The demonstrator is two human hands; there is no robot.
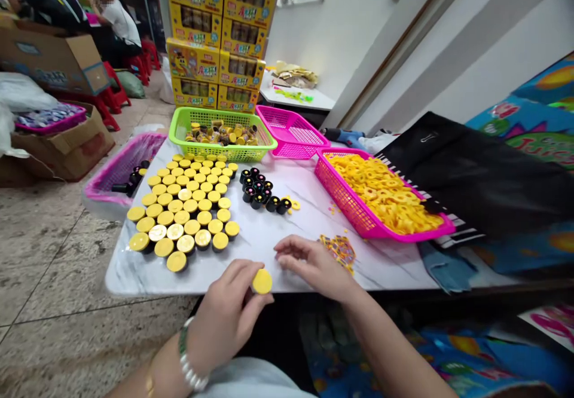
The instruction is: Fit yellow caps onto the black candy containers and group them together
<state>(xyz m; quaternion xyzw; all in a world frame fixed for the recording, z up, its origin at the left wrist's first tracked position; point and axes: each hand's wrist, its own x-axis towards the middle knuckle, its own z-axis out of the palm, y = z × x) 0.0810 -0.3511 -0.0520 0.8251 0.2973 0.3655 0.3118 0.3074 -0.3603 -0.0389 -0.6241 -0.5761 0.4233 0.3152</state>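
Note:
My left hand [231, 302] grips a small yellow-capped cup [262, 281] near the table's front edge, its round lid facing up toward me. To its right, my right hand [309, 260] hovers with fingers loosely curled and thumb apart, and nothing shows in it. Beside that hand lies a pile of small printed pieces [341, 251]. Many black cups with yellow lids [179, 217] stand in rows on the table's left. Several lidless black cups [258, 186] stand in the middle, some with small coloured bits inside, next to a few yellow rings [293, 204].
A pink basket [345, 204] of yellow rings sits at right beside a black bag [484, 171]. Behind are a green basket [177, 135] of wrapped pieces, another pink basket [293, 132] and stacked yellow boxes [197, 60]. A lined pink tub [103, 177] stands left; people sit farther back.

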